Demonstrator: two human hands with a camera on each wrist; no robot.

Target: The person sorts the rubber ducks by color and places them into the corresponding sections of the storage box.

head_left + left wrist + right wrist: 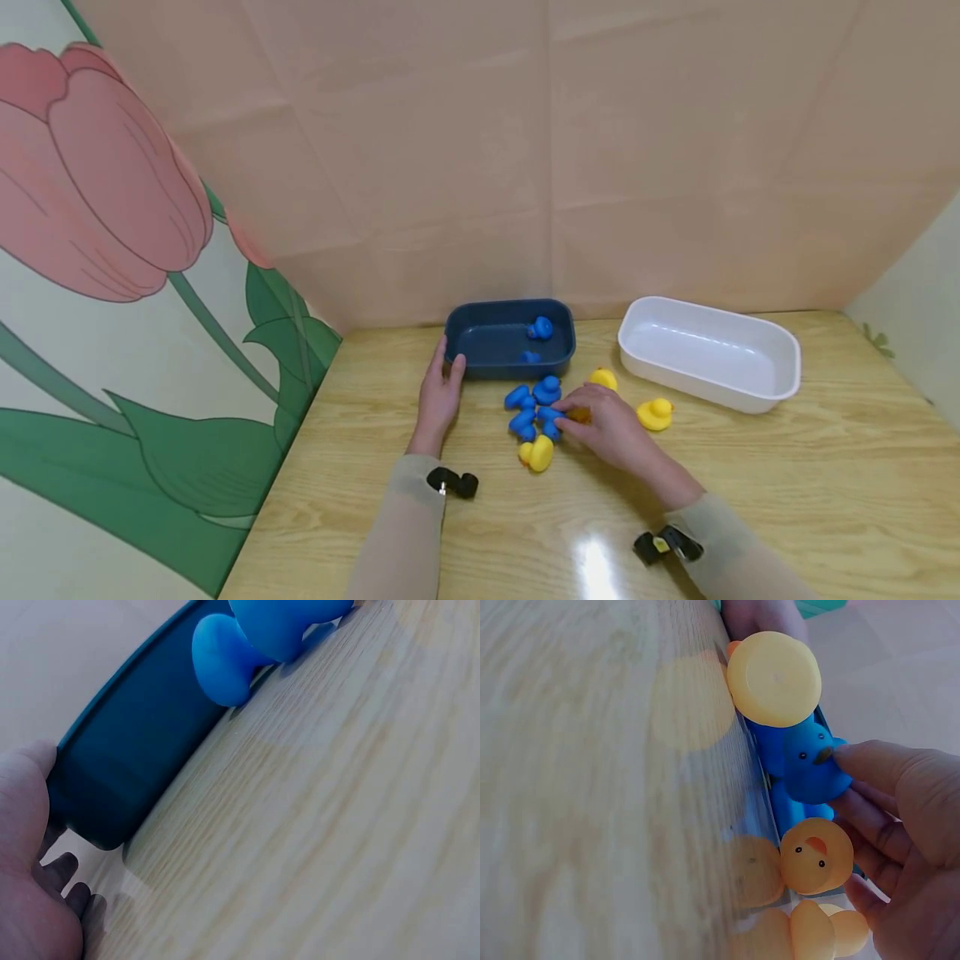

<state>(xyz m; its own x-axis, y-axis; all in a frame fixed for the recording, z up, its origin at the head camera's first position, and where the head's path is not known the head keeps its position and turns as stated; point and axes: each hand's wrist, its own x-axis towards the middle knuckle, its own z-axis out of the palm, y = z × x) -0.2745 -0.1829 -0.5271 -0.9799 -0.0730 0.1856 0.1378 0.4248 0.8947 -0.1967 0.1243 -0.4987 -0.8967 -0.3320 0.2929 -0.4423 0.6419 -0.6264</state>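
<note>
My left hand (438,398) rests against the left end of a navy tray (491,368), thumb at its front corner and fingers along its side. My right hand (617,423) pinches a small blue rubber duck (814,776) between thumb and fingers; in the right wrist view the thumb tip meets its beak. Several other blue ducks (519,397) cluster just in front of the navy tray, and two more blue ducks (541,327) are inside it. Near the right hand lie yellow ducks (656,414), one partly hidden beneath it. Another yellow duck (537,454) lies tipped over, nearest me.
To the right of the navy tray stands a white tray (708,387) with nothing inside. Both trays sit at the back of the wooden table (825,467), before a wall covered with a pinkish sheet (420,150). A tulip picture (127,175) covers the left wall.
</note>
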